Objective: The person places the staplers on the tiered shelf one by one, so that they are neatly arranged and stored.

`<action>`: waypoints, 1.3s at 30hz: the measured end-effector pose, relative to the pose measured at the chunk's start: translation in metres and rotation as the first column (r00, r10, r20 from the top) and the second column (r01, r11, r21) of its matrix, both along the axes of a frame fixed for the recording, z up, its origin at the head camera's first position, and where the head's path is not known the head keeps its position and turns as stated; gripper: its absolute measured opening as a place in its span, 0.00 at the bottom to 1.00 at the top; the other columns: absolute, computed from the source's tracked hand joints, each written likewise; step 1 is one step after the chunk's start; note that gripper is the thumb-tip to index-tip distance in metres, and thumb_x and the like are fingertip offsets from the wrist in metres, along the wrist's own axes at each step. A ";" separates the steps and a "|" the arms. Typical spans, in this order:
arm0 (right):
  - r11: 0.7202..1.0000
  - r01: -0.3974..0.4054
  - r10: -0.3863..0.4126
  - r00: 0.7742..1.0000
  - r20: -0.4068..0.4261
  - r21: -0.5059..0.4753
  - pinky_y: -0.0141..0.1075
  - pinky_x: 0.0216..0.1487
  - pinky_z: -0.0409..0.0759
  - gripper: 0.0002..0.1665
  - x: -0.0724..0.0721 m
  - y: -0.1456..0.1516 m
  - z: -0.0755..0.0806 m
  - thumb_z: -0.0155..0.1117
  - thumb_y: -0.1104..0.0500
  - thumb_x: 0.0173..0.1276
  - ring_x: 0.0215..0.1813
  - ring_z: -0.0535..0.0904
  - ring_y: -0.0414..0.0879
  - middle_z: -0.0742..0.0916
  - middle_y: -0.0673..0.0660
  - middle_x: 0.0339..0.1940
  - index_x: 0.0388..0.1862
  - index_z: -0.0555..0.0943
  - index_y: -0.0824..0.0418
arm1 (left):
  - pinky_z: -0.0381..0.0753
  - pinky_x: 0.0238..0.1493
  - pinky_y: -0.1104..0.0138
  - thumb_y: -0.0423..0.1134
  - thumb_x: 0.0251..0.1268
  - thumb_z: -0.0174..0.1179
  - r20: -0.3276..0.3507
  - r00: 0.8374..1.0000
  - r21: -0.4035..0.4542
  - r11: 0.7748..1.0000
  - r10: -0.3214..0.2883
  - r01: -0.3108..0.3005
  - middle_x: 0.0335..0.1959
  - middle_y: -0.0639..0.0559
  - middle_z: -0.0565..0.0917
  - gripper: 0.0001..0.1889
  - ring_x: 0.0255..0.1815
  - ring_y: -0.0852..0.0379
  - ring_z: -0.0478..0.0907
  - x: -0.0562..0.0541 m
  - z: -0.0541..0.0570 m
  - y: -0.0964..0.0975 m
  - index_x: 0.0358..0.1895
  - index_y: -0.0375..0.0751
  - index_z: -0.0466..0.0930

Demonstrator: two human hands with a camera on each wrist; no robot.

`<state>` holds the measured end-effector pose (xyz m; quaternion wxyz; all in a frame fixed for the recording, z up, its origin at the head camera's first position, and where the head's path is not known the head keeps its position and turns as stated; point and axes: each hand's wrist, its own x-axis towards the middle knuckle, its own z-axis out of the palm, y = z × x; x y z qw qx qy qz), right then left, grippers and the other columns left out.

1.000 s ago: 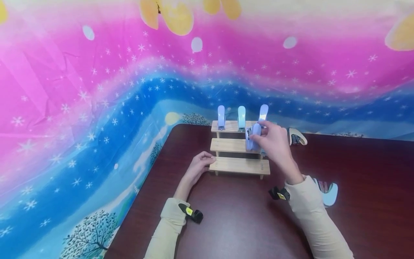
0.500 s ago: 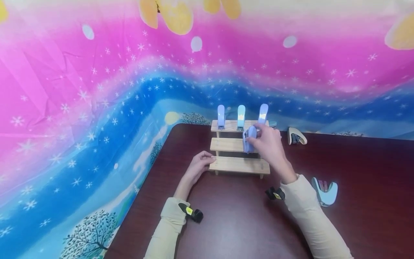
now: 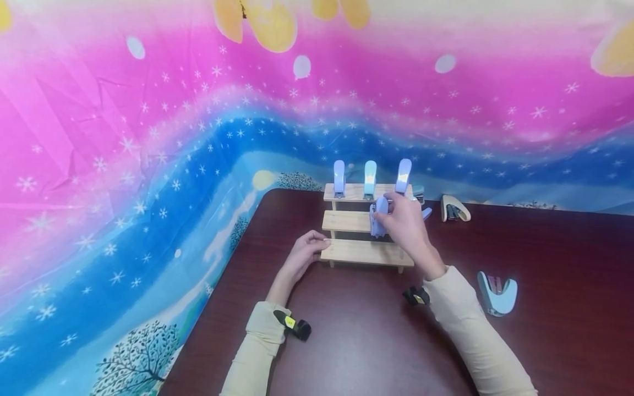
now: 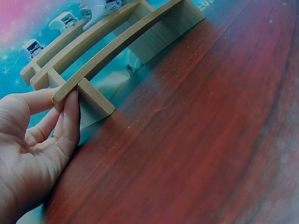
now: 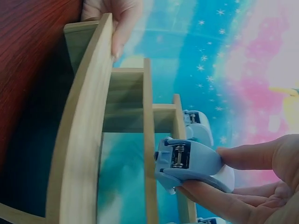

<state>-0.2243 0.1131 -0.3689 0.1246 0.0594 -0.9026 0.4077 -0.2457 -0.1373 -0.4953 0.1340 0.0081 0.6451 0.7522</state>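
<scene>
A wooden three-step rack stands on the table. My left hand pinches the left end of its lowest board between thumb and fingers, as the left wrist view shows. My right hand pinches a lavender stapler by its handle, holding it upright at the middle board. In the right wrist view this stapler has its spring end right at the board's edge. On the top board, a lavender stapler, a mint stapler and another lavender stapler stand upright in a row.
A cream stapler lies at the back right of the dark red table. Closer in on the right lies a mint stapler. Behind the rack's right end show a mint stapler and a lavender piece, partly hidden. A patterned cloth hangs behind.
My right hand has moved left and slightly down with the lavender stapler, over the middle board. My left hand has kept its place on the lowest board.
</scene>
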 end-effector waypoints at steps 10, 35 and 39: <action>1.000 -0.016 0.016 0.999 -0.032 -0.008 0.51 0.39 0.88 0.19 -0.007 -0.004 -0.008 0.75 0.65 0.65 0.41 0.89 0.64 0.89 0.74 0.40 0.50 0.83 0.77 | 0.82 0.35 0.68 0.29 0.72 0.60 -0.005 1.000 0.015 1.000 -0.009 0.009 0.36 0.49 0.84 0.04 0.34 0.58 0.82 0.000 0.001 0.000 0.44 0.34 0.74; 0.993 0.113 -0.115 0.896 -0.429 -0.029 0.24 0.19 0.64 0.14 -0.020 0.037 -0.003 0.63 0.62 0.78 0.15 0.72 0.45 0.88 0.67 0.25 0.40 0.88 0.74 | 0.83 0.35 0.68 0.29 0.70 0.61 0.013 1.000 0.010 1.000 0.002 -0.002 0.36 0.48 0.84 0.04 0.34 0.57 0.82 0.002 0.002 0.002 0.43 0.37 0.75; 0.979 0.189 -0.203 0.893 -0.401 -0.075 0.30 0.28 0.67 0.24 -0.024 0.054 0.001 0.57 0.55 0.81 0.20 0.77 0.51 0.87 0.66 0.23 0.32 0.87 0.72 | 0.82 0.35 0.68 0.30 0.70 0.61 0.011 1.000 0.002 1.000 0.005 -0.005 0.36 0.48 0.84 0.05 0.34 0.57 0.82 0.001 0.002 0.001 0.43 0.36 0.75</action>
